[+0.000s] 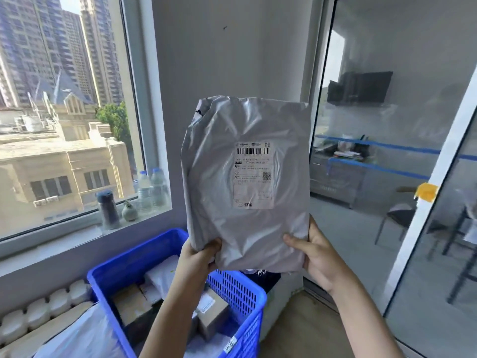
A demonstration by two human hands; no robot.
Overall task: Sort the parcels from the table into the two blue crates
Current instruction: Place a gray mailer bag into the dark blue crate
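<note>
The person is holding a grey poly mailer [245, 182] upright, shipping label [253, 175] facing the camera. The left hand [198, 257] is pinching its 7 o'clock corner and the right hand [315, 257] its 5 o'clock corner, thumbs clamped in front. At 7 o'clock below, a blue crate [232, 285] is holding what look like cardboard boxes [213, 315].

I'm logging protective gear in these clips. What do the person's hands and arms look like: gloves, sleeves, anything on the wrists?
The left hand and right hand are bare: no gloves, no visible rings. The left forearm and right forearm are bare too, down to the picture's edge, with no sleeve, watch or wristband in view.
</note>
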